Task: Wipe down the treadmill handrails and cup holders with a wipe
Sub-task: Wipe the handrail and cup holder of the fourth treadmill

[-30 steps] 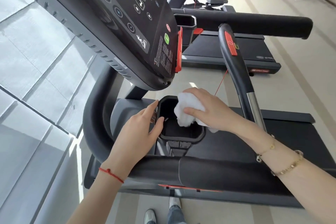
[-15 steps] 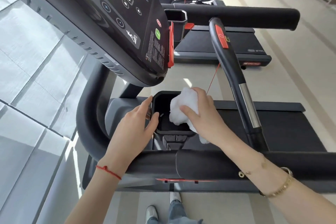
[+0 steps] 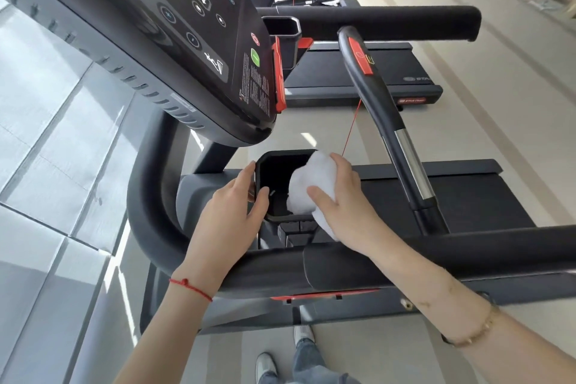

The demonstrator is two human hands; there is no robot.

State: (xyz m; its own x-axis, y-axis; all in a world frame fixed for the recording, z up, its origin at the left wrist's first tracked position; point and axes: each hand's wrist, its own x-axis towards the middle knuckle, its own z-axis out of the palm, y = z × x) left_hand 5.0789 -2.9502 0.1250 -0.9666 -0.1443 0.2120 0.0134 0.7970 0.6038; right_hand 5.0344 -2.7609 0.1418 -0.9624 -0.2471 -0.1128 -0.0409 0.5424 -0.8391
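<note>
A black square cup holder (image 3: 274, 162) sits below the treadmill console. My right hand (image 3: 346, 209) grips a bunched white wipe (image 3: 307, 184) and presses it against the holder's right inner wall and rim. My left hand (image 3: 230, 215) holds the holder's left rim, thumb over the edge and fingers on the outside. The near black handrail (image 3: 343, 265) runs across under both forearms. A second cup holder (image 3: 282, 29) shows beyond the console, next to the far handrail (image 3: 389, 20).
The console (image 3: 174, 28) hangs over the cup holder from the upper left. A curved grip bar (image 3: 383, 115) with a red button and a red safety cord rises on the right. Another treadmill stands beyond. A person's legs show at the far top right.
My right hand with the wipe has slid from the middle of the cup holder toward its right wall and rim. The left hand stays on the left rim.
</note>
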